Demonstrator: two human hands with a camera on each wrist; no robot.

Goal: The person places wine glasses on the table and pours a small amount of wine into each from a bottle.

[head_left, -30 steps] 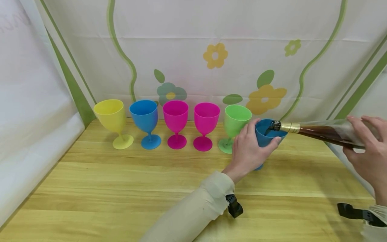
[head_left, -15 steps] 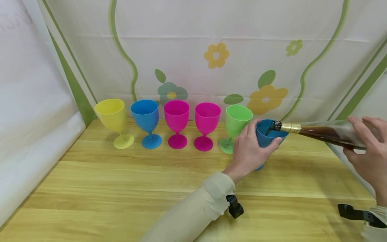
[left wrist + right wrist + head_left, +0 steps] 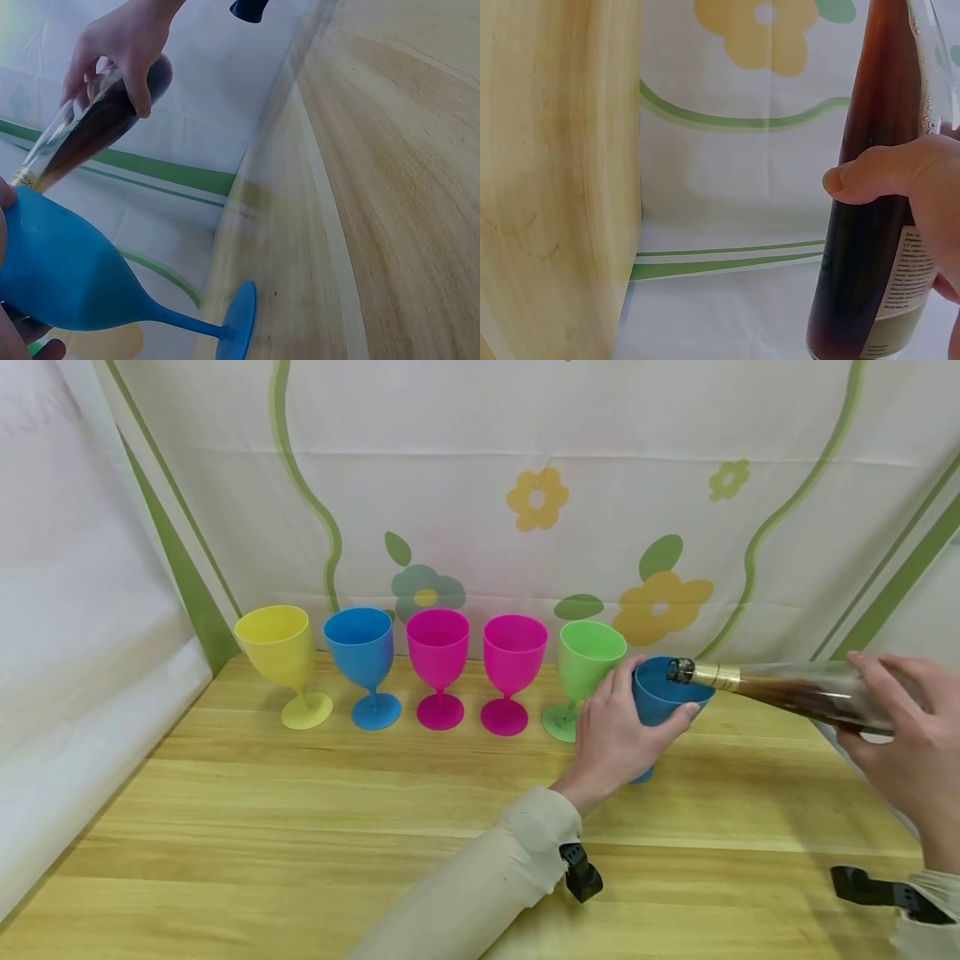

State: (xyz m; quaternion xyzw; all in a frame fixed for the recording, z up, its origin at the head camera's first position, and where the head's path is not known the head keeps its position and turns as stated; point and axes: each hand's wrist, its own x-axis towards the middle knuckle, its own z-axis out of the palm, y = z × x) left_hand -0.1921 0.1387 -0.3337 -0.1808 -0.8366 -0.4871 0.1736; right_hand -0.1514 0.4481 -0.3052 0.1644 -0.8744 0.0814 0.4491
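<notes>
My left hand [image 3: 615, 727] grips the bowl of a blue goblet [image 3: 651, 706] near the right end of the row. In the left wrist view, that goblet [image 3: 75, 262] stands upright, its foot on the wooden table. My right hand [image 3: 911, 735] holds a glass bottle [image 3: 787, 689] of dark brown liquid round its body. The bottle lies almost level, its open mouth over the goblet's rim. No stream shows at the mouth. What lies inside the goblet is hidden. In the right wrist view, my thumb presses along the labelled bottle [image 3: 870, 225].
Left of my left hand stands a row of goblets: green [image 3: 588, 660], two pink [image 3: 513, 656], blue [image 3: 360, 647] and yellow [image 3: 281, 652]. The wooden table [image 3: 337, 843] meets a white flower-printed cloth [image 3: 450, 443] behind. White cloth [image 3: 90, 652] also hangs at the left.
The thin dark stream at the bottle's mouth has stopped. My right hand has shifted slightly left and lowered the bottle's base, levelling it a little. My left hand stays on the blue goblet.
</notes>
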